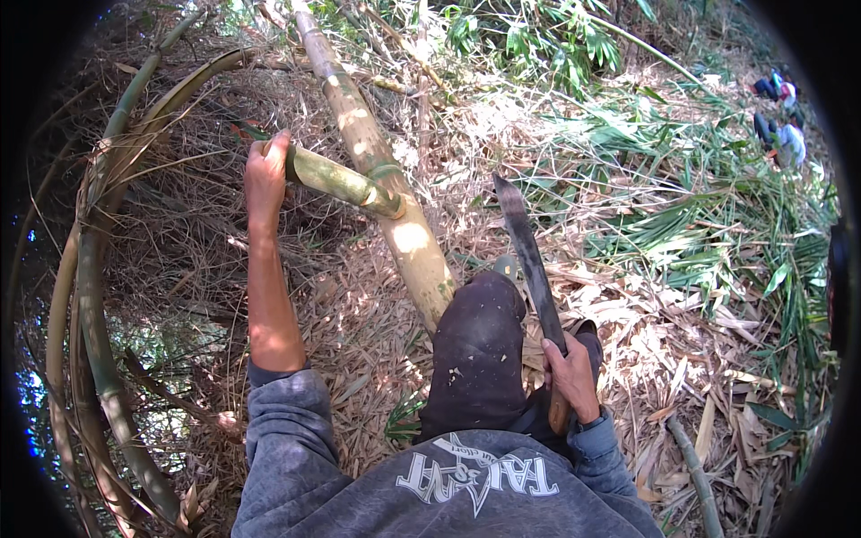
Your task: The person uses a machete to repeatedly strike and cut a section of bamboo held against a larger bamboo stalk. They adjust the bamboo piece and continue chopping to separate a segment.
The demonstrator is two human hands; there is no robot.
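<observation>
My left hand, arm stretched forward, is closed at the near-left end of a short, thick bamboo piece. The far end of this piece meets a long bamboo pole; whether it is joined there or only resting, I cannot tell. The pole slants from my knee up toward the top of the view. In my right hand, beside my right thigh, is a machete with a wooden handle. Its dark blade points forward and slightly left, apart from the bamboo.
Curved bamboo stems rise on the left, beside tangled dry twigs. Dry leaves cover the ground, with cut green fronds to the right. A thin stick lies at lower right. Colourful items lie far right.
</observation>
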